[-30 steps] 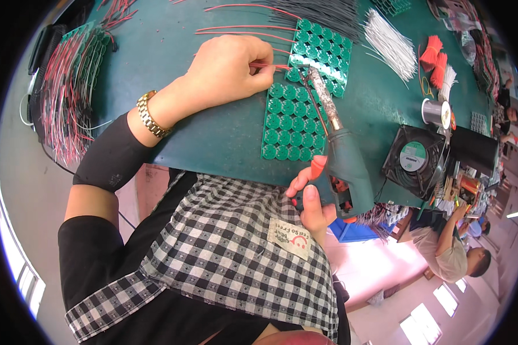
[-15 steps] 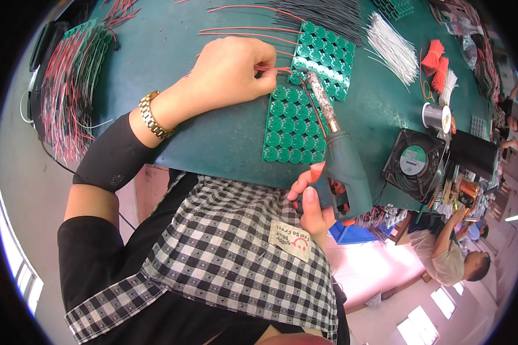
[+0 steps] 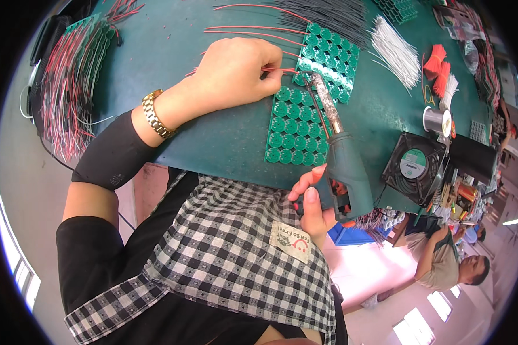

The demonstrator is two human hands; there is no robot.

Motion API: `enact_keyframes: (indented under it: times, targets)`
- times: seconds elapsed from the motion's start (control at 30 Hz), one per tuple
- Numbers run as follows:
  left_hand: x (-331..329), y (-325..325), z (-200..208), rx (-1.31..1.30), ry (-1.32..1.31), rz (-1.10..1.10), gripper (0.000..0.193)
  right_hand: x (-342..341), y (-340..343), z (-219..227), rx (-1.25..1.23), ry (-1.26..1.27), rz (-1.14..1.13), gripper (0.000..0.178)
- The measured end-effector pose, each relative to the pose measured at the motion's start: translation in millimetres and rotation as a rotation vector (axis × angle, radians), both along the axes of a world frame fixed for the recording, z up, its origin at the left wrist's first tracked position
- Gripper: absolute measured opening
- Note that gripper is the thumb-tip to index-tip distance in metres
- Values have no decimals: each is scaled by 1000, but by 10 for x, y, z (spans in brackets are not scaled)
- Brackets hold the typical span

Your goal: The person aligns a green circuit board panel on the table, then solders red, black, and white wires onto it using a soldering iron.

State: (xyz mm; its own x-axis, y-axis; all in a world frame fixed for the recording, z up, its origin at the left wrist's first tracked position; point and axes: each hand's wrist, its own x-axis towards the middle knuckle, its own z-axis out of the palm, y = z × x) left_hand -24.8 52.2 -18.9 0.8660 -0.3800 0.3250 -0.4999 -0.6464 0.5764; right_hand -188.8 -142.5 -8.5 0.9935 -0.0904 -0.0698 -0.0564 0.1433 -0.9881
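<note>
A dark green worktable fills the view, with bundles of red wires at its left edge and a small black fan at the right. In the middle lie two green panels of round circuit boards, one beyond the other. The left hand is clenched around thin red wires at the edge of the far panel, as it was half a second ago. The right hand grasps the grey-green soldering gun at the table's near edge; its tip is between the panels and has hardly moved.
</note>
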Motion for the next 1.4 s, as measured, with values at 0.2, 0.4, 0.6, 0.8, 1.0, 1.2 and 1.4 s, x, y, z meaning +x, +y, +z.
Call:
enact_keyframes:
  times: [0.2, 0.4, 0.6, 0.8, 1.0, 1.2, 1.4]
  targets:
    - [2, -11, 3, 2, -2, 9, 8, 2, -21, 0, -16, 15, 44, 31]
    - [0, 3, -2, 6, -10, 15, 9, 16, 0, 50, -11, 58, 38, 11]
    - [6, -2, -16, -3, -10, 15, 9, -17, -31, -14, -51, 58, 32, 32]
    - [12, -19, -39, 7, 5, 17, 9, 20, -25, -32, 114, -25, -74, 47]
    - [14, -16, -27, 1, -4, 9, 9, -5, -39, -44, 164, -17, -70, 50]
    - [16, -10, -28, 6, -11, -4, 9, -26, -87, -88, 202, -11, -64, 51]
    - [4, 25, 5, 18, -4, -10, 10, -99, -124, -112, 254, -64, -50, 52]
